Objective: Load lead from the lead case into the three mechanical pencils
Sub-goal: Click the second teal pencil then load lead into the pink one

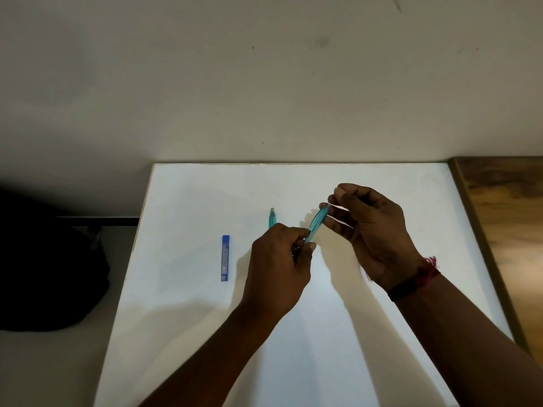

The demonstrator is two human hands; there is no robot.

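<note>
left hand gripping teal pencil low end, axis tilting far-right; right hand fingers pinching at top end, contents too small to tell; lead case lying left on counter.

White surface, brightly lit, set against a pale wall. Lying flat on it, well left of centre: blue lead case, long axis running away from the viewer. Nearby to the right, teal mechanical pencil, partly hidden.

Two teal pencils visible, one blue lead case
</note>
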